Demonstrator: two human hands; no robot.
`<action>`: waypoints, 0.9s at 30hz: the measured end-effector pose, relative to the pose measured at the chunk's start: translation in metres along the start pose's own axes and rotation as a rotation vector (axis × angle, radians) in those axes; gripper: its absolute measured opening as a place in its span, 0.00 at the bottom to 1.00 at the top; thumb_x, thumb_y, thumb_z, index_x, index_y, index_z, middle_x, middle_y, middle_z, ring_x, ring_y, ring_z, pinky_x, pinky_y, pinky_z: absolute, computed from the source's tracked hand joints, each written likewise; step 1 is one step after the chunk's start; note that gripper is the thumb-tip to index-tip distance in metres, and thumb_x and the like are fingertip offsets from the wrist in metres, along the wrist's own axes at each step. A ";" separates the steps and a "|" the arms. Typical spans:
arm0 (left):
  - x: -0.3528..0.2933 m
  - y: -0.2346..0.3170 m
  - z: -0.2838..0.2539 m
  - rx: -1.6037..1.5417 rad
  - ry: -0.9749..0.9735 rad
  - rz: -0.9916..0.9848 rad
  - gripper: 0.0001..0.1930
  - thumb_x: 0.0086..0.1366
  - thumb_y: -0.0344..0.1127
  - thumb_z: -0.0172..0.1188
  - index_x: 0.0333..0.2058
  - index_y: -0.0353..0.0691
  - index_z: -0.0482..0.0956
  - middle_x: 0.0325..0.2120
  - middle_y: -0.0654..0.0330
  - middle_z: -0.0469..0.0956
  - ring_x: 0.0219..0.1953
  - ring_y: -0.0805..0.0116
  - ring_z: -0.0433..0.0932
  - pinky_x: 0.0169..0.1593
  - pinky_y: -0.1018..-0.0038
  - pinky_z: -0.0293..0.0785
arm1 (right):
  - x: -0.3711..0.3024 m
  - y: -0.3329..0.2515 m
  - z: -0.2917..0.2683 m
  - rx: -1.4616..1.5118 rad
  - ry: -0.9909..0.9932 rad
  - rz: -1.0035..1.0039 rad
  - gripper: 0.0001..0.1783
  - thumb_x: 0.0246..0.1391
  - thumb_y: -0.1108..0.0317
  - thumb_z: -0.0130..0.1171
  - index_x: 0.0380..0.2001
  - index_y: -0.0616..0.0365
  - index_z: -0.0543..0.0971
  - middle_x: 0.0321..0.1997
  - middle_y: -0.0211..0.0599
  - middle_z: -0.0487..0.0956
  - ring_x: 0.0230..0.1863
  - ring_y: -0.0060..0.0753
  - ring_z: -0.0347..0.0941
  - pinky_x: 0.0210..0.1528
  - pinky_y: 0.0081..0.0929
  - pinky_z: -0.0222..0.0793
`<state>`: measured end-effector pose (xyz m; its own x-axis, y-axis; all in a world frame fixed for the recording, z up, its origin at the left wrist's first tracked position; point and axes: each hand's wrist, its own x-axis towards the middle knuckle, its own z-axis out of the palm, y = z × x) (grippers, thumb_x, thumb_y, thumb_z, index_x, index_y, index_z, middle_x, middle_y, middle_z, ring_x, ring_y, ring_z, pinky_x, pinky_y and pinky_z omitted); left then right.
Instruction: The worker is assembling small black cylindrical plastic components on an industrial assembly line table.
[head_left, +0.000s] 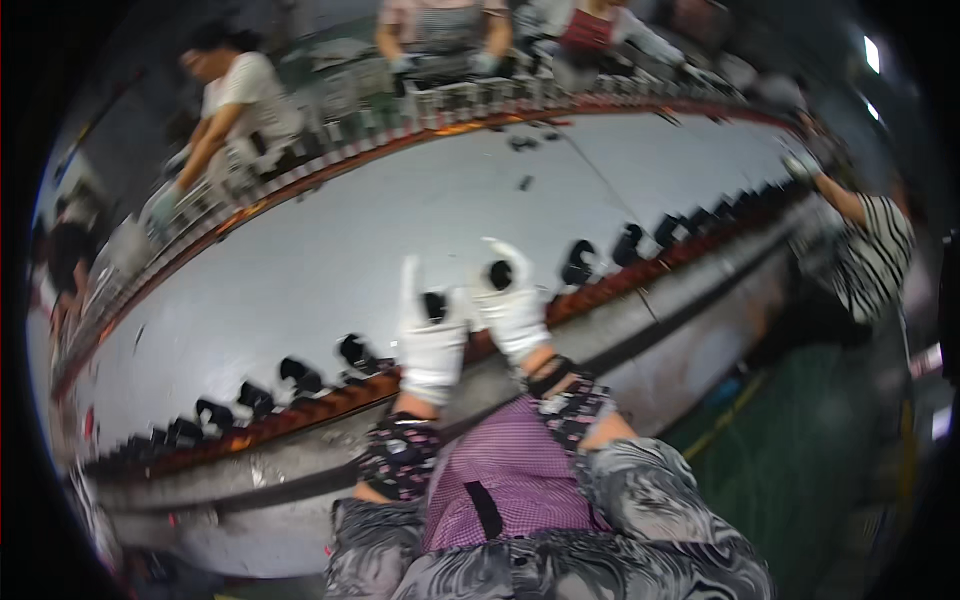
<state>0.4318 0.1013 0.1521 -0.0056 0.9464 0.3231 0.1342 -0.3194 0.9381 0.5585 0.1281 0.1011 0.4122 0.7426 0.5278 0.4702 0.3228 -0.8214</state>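
Head view: left hand [434, 325], right hand [508, 305], black piece [433, 306] at each — finger closure cannot be told; table [330, 230]: near edge, flanking black parts [300, 376]; far edge, co-workers [262, 100].

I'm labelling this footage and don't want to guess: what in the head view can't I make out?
- Left hand and right hand, head view: blur hides the fingers' exact grip and whether the black spots are held parts.
- Small dark pieces out on the tabletop, head view: too small and blurred to identify.
- Co-worker in the striped apron, head view: head cut off by the upper edge.
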 end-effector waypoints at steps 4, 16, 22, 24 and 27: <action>-0.006 -0.029 -0.007 0.372 0.075 0.382 0.47 0.64 0.43 0.69 0.73 0.34 0.52 0.71 0.42 0.58 0.72 0.48 0.58 0.73 0.56 0.57 | -0.010 -0.012 0.001 0.050 -0.024 0.072 0.21 0.59 0.69 0.64 0.55 0.56 0.76 0.50 0.44 0.82 0.53 0.42 0.78 0.55 0.34 0.74; -0.108 -0.028 0.035 0.330 -0.084 0.025 0.42 0.61 0.28 0.67 0.71 0.31 0.57 0.66 0.43 0.65 0.70 0.51 0.63 0.73 0.63 0.56 | -0.030 0.035 -0.093 0.184 0.395 0.352 0.35 0.57 0.72 0.69 0.65 0.66 0.67 0.65 0.47 0.74 0.62 0.36 0.74 0.68 0.30 0.66; 0.017 0.030 0.087 -0.133 -0.178 -0.028 0.41 0.62 0.27 0.68 0.71 0.32 0.59 0.63 0.46 0.71 0.66 0.58 0.69 0.69 0.68 0.62 | 0.070 -0.005 -0.103 0.184 -0.066 0.365 0.21 0.57 0.67 0.70 0.54 0.58 0.81 0.48 0.43 0.85 0.48 0.34 0.82 0.52 0.28 0.77; 0.024 0.027 0.078 0.092 -0.157 0.034 0.26 0.64 0.26 0.67 0.60 0.31 0.74 0.49 0.56 0.79 0.50 0.69 0.77 0.56 0.73 0.73 | 0.064 -0.011 -0.097 0.123 0.036 0.045 0.19 0.58 0.64 0.68 0.53 0.56 0.82 0.43 0.44 0.86 0.41 0.35 0.83 0.46 0.27 0.79; 0.007 0.004 0.057 -0.160 0.126 -0.029 0.14 0.68 0.25 0.63 0.52 0.36 0.76 0.40 0.62 0.78 0.40 0.77 0.77 0.48 0.78 0.75 | 0.057 -0.035 -0.085 0.013 -0.069 0.100 0.26 0.59 0.63 0.65 0.61 0.47 0.77 0.31 0.38 0.82 0.29 0.39 0.79 0.35 0.31 0.76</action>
<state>0.4884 0.1096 0.1509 -0.1322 0.9449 0.2994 -0.0267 -0.3053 0.9519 0.6323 0.1093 0.1784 0.4021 0.8099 0.4271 0.4187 0.2521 -0.8724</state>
